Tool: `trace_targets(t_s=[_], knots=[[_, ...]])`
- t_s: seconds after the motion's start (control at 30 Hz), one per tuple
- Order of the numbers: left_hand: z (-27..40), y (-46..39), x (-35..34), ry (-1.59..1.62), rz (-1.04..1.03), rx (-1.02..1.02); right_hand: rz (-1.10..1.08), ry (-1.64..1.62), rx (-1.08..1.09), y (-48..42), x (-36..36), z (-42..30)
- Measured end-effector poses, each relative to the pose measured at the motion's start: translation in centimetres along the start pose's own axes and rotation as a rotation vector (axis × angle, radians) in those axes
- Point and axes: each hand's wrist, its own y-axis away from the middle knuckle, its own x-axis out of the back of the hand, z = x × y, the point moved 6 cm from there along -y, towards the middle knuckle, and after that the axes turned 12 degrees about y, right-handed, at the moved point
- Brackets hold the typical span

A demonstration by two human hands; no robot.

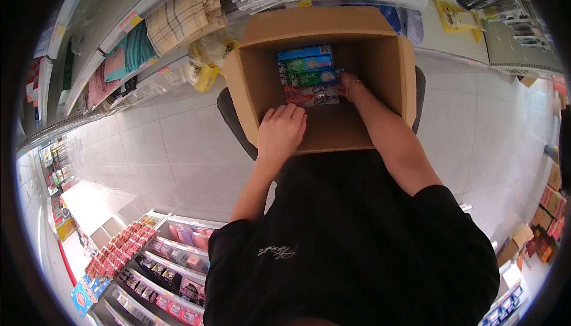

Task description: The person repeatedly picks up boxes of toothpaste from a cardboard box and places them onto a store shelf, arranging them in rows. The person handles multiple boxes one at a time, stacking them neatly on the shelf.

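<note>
An open cardboard box (323,25) stands in front of me with its flaps folded out. Inside it, several toothpaste cartons lie in a row along the bottom. A blue carton (304,52) is farthest from me, followed by green-and-blue Darlie cartons (312,77) and red-and-silver cartons (312,99). My right hand (349,86) reaches in and touches the right ends of the cartons; its fingertips are partly hidden. Bent over the near left part of the box, my left hand (283,129) has its fingers curled close to the nearest carton. Its palm side is out of sight.
Beneath the box shows the edge of a dark stool or seat (232,120). Shelves with folded towels (185,16) curve along the far side and left. Behind me at lower left stands a stocked display shelf (174,272). Tiled floor (147,147) lies on both sides.
</note>
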Motion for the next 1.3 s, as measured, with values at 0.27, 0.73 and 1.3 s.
trace_targets(t_s=[0.27,0.73,1.3], knots=[[0.2,-0.4,0.3,0.016,0.024,-0.018,-0.113,-0.214,-0.084,-2.6,-0.5,1.8],[0.2,-0.1,0.0,0.031,0.045,-0.045,-0.540,-0.230,0.111,1.8,-4.7,-1.9],[-0.2,-0.4,0.4,0.056,0.035,-0.028,-0.562,-0.494,0.118,3.2,-9.7,-2.8]])
